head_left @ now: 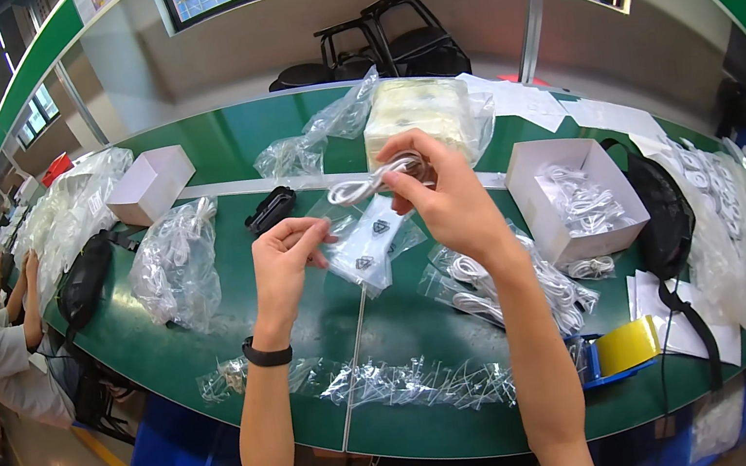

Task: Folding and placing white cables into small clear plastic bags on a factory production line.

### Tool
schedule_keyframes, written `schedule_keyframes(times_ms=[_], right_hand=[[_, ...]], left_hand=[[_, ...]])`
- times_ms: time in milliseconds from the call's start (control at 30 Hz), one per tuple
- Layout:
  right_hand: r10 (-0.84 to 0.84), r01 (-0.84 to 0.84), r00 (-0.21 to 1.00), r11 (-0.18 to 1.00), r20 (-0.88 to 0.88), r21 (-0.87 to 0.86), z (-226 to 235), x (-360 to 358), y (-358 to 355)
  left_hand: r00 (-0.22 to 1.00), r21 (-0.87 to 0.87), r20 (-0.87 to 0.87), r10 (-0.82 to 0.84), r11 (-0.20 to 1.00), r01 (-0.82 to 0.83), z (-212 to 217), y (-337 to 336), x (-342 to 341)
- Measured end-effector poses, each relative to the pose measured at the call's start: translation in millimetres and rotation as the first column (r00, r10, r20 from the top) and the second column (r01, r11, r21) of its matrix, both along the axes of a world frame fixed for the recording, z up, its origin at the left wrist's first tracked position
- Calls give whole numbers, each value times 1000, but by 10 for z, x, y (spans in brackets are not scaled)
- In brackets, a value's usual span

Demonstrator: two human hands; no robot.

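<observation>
Item: coiled white cable [374,178], held up above the green counter [211,147]. It was pinched between thumb and fingertips of the right hand [446,196], whose fingers [413,149] were closed tightly on the coil's right end. The coil's long axis ran roughly level, left to right, its free end pointing left from that hand.

Item: small clear plastic bag [370,243], printed with dark marks. It hung just below and slightly left of the cable, its mouth uppermost. The left hand [285,267] was seen gripping the bag's upper left edge, thumb and forefinger nearly closed on the film, the remaining fingers curled loosely. A black wristband [267,355] was worn on that arm.

Relation noted: the bag's mouth lay directly beneath the cable's left end, near but apart. The right hand was the nearer to the cable, the left to the bag.

Surroundings, relative to the cable: an open white box [575,199] of further cables to the right; bagged cables [510,284] below right; a yellow tape roll [627,346] well below right; a closed white box [150,184] well to the left; a black pouch [270,209] just left.
</observation>
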State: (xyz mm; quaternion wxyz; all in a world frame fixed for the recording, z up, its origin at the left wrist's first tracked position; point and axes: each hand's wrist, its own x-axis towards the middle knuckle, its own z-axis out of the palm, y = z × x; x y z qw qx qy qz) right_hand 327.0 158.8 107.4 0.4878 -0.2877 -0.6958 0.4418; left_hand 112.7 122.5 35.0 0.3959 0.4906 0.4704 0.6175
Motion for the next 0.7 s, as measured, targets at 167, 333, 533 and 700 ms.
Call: schedule_keyframes(times_ms=[167,333,533,700], right_hand=[[-26,18,992,998,126,62,8,121,49],[-87,59,986,981,145,187,41,144,19],[-31,-8,982,978,186,207,63,203,9],[63,-100,969,984,239,148,82,225,6]], left_hand=[[998,67,-59,-24,997,28,48,-20,15],[988,104,-121,-97,989,109,47,-22,1],[989,87,-127,-78,992,89,34,-28,-4],[984,48,-157,-86,994,95,66,-48,31]])
